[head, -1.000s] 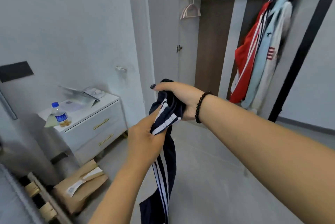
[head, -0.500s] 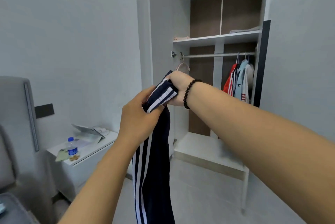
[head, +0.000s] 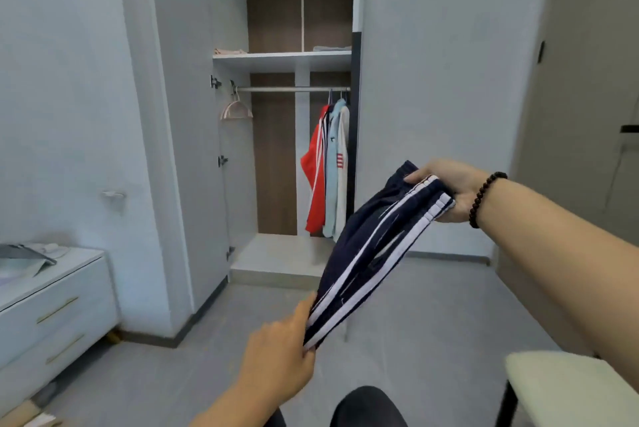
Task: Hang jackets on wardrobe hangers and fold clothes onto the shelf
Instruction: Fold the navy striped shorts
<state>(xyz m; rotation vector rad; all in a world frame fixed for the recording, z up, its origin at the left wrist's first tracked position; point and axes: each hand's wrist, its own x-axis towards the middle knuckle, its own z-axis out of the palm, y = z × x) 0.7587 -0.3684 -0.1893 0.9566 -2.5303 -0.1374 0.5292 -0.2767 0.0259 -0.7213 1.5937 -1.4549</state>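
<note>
Navy trousers with white side stripes [head: 366, 254] stretch slantwise between my hands. My right hand [head: 446, 190], with a dark bead bracelet, grips the upper end at the right. My left hand [head: 280, 355] pinches the lower end near the bottom centre. Ahead stands the open wardrobe with a rail [head: 290, 89]. Red, light blue and white jackets [head: 326, 174] hang at its right end. An empty pink hanger [head: 236, 111] hangs at the left end. The shelf [head: 281, 57] above the rail carries folded clothes.
A white drawer unit [head: 52, 309] with gold handles stands at the left wall, papers on top. The wardrobe door [head: 179, 136] is swung open leftwards. A pale stool seat [head: 567, 385] sits at the lower right. My dark-clad knee [head: 366, 407] shows at the bottom.
My hands have moved apart: the right went right, the left dropped down, and the trousers now stretch between them instead of hanging. The view shifted further from the wardrobe.
</note>
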